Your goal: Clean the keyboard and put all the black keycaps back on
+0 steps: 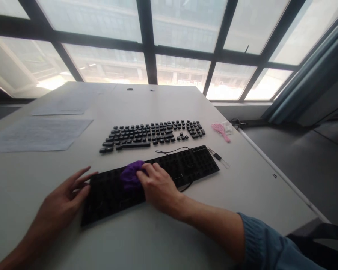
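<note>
A black keyboard base [197, 163], stripped of its keycaps, lies at a slant on the white table. My right hand [159, 185] grips a bunched purple cloth [130, 175] and presses it on the left-middle part of the base. At the base's left end is my left hand [63, 200], fingers apart, the fingertips at its edge. Behind the base, loose black keycaps [142, 133] are laid out in rows, much as on a keyboard. Off the base's right end rests a keycap puller [217, 156] with wire loops.
Farther right lie a pink hairbrush-shaped thing [221, 131] with a white wrapper [228, 127] and dark scissors [238, 123] at the table edge. Paper sheets [36, 133] cover the left side. A thin black cable [171, 151] curls behind the base. Windows stand beyond the table [169, 103].
</note>
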The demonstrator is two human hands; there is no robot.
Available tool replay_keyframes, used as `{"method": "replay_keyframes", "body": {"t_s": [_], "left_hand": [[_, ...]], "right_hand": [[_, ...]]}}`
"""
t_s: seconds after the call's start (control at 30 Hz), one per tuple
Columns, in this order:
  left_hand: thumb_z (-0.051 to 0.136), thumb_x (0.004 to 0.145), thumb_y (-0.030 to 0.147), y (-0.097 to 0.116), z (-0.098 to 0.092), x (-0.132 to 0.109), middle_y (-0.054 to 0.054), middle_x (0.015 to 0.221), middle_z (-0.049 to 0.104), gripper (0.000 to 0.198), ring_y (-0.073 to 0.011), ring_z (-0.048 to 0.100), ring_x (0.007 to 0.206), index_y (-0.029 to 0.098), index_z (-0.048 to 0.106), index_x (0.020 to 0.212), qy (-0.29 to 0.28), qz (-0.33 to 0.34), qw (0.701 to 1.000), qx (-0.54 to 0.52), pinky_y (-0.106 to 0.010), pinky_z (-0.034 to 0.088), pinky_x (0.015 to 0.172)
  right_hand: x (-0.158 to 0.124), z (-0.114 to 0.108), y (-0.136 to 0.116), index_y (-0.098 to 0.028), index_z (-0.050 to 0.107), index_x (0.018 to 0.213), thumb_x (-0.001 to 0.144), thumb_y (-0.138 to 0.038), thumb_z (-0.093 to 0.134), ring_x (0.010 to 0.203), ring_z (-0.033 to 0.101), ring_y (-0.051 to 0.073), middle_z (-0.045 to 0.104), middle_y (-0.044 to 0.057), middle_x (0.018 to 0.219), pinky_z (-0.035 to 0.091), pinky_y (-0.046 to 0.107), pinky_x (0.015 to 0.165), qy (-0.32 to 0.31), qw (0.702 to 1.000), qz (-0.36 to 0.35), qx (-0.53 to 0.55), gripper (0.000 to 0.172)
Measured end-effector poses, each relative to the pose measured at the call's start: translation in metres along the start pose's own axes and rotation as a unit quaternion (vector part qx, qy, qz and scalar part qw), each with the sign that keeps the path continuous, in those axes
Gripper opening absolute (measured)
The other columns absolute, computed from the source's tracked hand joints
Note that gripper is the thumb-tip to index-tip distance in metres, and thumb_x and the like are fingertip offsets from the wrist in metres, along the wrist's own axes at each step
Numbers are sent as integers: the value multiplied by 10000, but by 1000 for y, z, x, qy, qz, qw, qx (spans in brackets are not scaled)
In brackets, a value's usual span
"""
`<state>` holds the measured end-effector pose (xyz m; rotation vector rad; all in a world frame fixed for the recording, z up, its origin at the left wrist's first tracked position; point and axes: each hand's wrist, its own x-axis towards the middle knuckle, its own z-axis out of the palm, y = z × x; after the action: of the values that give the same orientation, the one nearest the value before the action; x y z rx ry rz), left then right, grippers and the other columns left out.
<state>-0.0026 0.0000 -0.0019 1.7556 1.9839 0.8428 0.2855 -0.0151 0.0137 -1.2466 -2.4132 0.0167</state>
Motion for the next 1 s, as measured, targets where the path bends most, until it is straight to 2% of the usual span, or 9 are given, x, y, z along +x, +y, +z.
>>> {"method": "replay_keyframes", "body": {"t_s": [0.07, 0.2, 0.3, 0.43, 0.6, 0.67, 0.73, 0.87, 1.0], "left_hand": [[566, 778, 533, 7, -2, -4, -29, 1225, 737, 701, -256, 736, 985, 297, 520, 1437, -29, -1, 999, -29, -443, 575, 951], [553, 809, 436, 15, -1, -8, -105, 1289, 699, 682, -242, 720, 949, 201, 510, 1447, -39, 11, 996, -74, -398, 596, 882], [552, 800, 398, 15, 1, -8, -131, 1275, 701, 672, -230, 708, 942, 161, 531, 1428, -31, 23, 995, -97, -349, 601, 838], [564, 780, 385, 13, 4, -7, -151, 1268, 699, 684, -227, 705, 916, 129, 546, 1414, -23, 26, 992, -123, -339, 603, 814], [583, 787, 373, 13, 4, -8, -162, 1260, 698, 685, -216, 705, 884, 111, 532, 1418, -26, 33, 987, -155, -347, 601, 816], [591, 788, 368, 14, 4, -8, -170, 1250, 701, 688, -219, 709, 885, 98, 526, 1418, -30, 39, 985, -165, -348, 602, 811], [598, 792, 373, 13, 4, -7, -175, 1248, 700, 692, -223, 712, 903, 90, 520, 1419, -30, 47, 983, -173, -352, 597, 828], [596, 801, 363, 10, 7, -6, -172, 1255, 696, 686, -218, 703, 902, 96, 514, 1427, -28, 49, 982, -178, -352, 592, 831], [582, 801, 330, 9, 8, -7, -178, 1256, 692, 671, -213, 697, 898, 86, 519, 1423, -28, 40, 982, -183, -350, 590, 828]], "right_hand": [[-6, -7, 15, -158, 660, 1076, 910, -73, 492, 999, 507, 248, 613, 126, 1117, 481, 347, 869, -1, 999, 52, -12, 252], [-22, -25, 45, -169, 691, 1085, 940, -77, 435, 1016, 528, 251, 630, 125, 1106, 465, 350, 900, 20, 983, 176, -36, 308], [-26, -31, 50, -169, 682, 1152, 938, -91, 439, 1064, 532, 248, 625, 124, 1135, 455, 339, 936, 46, 976, 212, -20, 334], [-17, -19, 17, -175, 672, 1174, 909, -96, 476, 1064, 531, 251, 601, 125, 1203, 466, 344, 936, 33, 985, 172, 10, 339], [3, 5, -51, -162, 652, 1166, 907, -118, 510, 1123, 485, 258, 549, 131, 1297, 475, 345, 941, 15, 999, 13, 45, 298], [9, 14, -71, -145, 620, 1211, 921, -142, 518, 1119, 478, 252, 553, 138, 1277, 467, 356, 960, 10, 997, -65, 46, 308], [13, 20, -83, -145, 605, 1227, 942, -177, 515, 1092, 481, 257, 559, 140, 1259, 470, 387, 943, 3, 995, -98, 25, 301], [17, 23, -78, -190, 654, 1063, 974, -213, 496, 1034, 504, 255, 595, 114, 1163, 477, 384, 866, -12, 998, -59, -11, 183], [14, 5, -41, -185, 674, 1005, 959, -243, 525, 969, 545, 230, 629, 101, 1050, 473, 327, 818, -14, 999, 42, -10, 167]]}}
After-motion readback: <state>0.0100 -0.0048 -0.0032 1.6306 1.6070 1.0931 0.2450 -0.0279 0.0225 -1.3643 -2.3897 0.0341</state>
